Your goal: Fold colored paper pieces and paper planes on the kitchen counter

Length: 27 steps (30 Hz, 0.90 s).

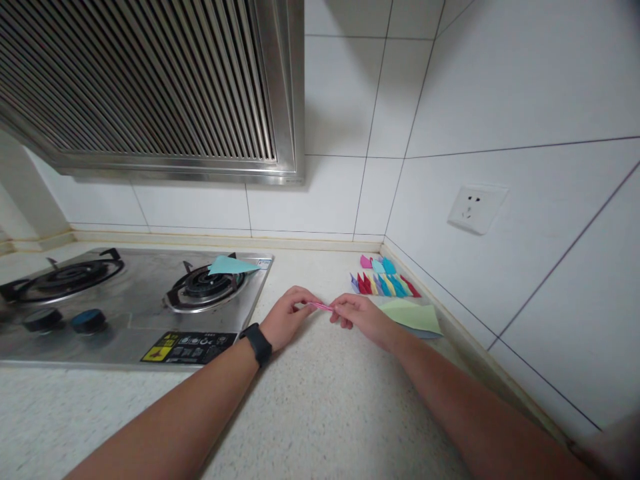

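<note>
A narrow strip of folded pink paper stretches between my two hands, just over the countertop. My left hand, with a black watch on its wrist, pinches the strip's left end. Fingers of my right hand are closed on the other end and hide part of it. Right behind my right hand lie sheets of light green paper. Beyond them, several small folded paper pieces in red, yellow, blue and purple stand in a row, with a few pink and blue ones farther back.
At the left a steel gas stove is set into the speckled countertop. A light blue folded paper rests on its right burner. The range hood hangs above. A socket is on the right tiled wall.
</note>
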Motion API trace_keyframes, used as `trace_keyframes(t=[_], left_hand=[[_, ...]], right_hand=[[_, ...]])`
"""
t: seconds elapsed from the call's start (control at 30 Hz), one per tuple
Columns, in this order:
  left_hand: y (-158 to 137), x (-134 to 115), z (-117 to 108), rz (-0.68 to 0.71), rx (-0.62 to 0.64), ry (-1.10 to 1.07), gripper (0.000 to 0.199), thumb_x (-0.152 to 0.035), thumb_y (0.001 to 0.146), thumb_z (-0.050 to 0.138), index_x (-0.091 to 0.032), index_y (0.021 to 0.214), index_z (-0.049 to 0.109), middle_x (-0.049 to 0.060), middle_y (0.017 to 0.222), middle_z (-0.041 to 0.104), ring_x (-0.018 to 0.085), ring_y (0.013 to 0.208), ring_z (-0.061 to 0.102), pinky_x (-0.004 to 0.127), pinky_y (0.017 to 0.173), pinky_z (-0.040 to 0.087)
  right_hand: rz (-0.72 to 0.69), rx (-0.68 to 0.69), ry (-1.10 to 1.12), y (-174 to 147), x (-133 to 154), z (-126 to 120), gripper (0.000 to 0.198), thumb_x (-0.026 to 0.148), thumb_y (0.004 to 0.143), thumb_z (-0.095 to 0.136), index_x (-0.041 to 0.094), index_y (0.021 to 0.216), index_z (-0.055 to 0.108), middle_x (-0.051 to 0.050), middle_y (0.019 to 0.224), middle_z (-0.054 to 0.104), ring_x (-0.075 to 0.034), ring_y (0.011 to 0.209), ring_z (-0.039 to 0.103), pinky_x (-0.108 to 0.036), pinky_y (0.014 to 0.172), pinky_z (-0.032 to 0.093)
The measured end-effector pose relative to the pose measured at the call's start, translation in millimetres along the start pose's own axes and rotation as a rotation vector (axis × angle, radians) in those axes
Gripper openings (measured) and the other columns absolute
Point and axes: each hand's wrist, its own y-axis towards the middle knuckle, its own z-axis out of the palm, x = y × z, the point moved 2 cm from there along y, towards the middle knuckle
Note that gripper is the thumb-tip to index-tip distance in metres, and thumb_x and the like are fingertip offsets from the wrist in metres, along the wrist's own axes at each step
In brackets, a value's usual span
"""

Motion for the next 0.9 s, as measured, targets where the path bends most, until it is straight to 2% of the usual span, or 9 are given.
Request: trace_keyframes(t=[0.13,0.2,0.3,0.37,0.43,0.57,0.7,0.9], left_hand=[[-2,1,1,-0.01,0.005,0.005,0.018,-0.026,0.085,0.059,-0.023,0.096,0.072,0.008,0.105,0.058,0.018,0.097,0.054,0.028,0.079,0.045],[-2,2,1,-0.019,0.002,-0.015,0.023,-0.026,0.084,0.059,-0.024,0.105,0.069,0.008,0.111,0.057,0.018,0.1,0.053,0.027,0.075,0.046],[-3,4,3,-0.1,-0.023,-0.097,0.046,-0.026,0.082,0.061,-0.026,0.128,0.054,0.009,0.119,0.054,0.018,0.098,0.053,0.025,0.068,0.047],[-3,7,5,-0.183,-0.014,-0.178,0.055,-0.029,0.082,0.06,-0.025,0.135,0.044,0.009,0.117,0.055,0.017,0.092,0.054,0.024,0.063,0.047],[-3,8,6,-0.226,0.03,-0.234,0.05,-0.033,0.084,0.058,-0.022,0.132,0.046,0.009,0.11,0.059,0.017,0.09,0.055,0.025,0.064,0.047],[-4,5,8,-0.189,0.109,-0.194,0.032,-0.037,0.085,0.058,-0.016,0.108,0.063,0.007,0.097,0.064,0.016,0.087,0.056,0.026,0.074,0.045],[-5,2,7,-0.172,0.09,-0.103,0.033,-0.043,0.083,0.059,-0.015,0.098,0.066,0.006,0.087,0.063,0.016,0.079,0.055,0.024,0.065,0.044],[-5,4,7,-0.151,0.102,-0.025,0.032,-0.042,0.086,0.054,-0.015,0.097,0.067,0.006,0.086,0.064,0.016,0.076,0.056,0.023,0.059,0.044]], right_hand=[[-0.044,-0.036,0.0,-1,2,0,0.031,0.042,0.076,0.067,0.016,0.094,0.064,-0.003,0.078,0.065,-0.011,0.062,0.052,-0.024,0.056,0.039],[-0.054,-0.065,0.011,-1,2,-1,0.03,0.041,0.075,0.068,0.016,0.092,0.064,-0.003,0.079,0.065,-0.011,0.065,0.053,-0.024,0.057,0.039],[-0.062,-0.109,0.008,1,2,-3,0.029,0.04,0.074,0.069,0.017,0.091,0.064,-0.003,0.081,0.064,-0.012,0.068,0.054,-0.024,0.057,0.04],[-0.085,-0.138,-0.007,2,1,-5,0.028,0.039,0.075,0.068,0.017,0.091,0.063,-0.003,0.08,0.064,-0.012,0.068,0.054,-0.024,0.057,0.04],[-0.124,-0.175,-0.027,3,0,-6,0.028,0.039,0.075,0.068,0.017,0.092,0.063,-0.003,0.081,0.063,-0.013,0.069,0.054,-0.024,0.058,0.04],[-0.193,-0.225,-0.088,5,-1,-7,0.03,0.04,0.076,0.068,0.017,0.094,0.063,-0.003,0.082,0.064,-0.014,0.072,0.056,-0.027,0.064,0.043],[-0.2,-0.195,-0.179,2,1,-3,0.03,0.041,0.078,0.067,0.017,0.096,0.063,-0.002,0.076,0.062,-0.013,0.065,0.054,-0.025,0.059,0.041],[-0.202,-0.145,-0.312,-6,10,5,0.028,0.042,0.08,0.064,0.019,0.095,0.064,0.002,0.066,0.056,-0.011,0.058,0.047,-0.023,0.053,0.036]])
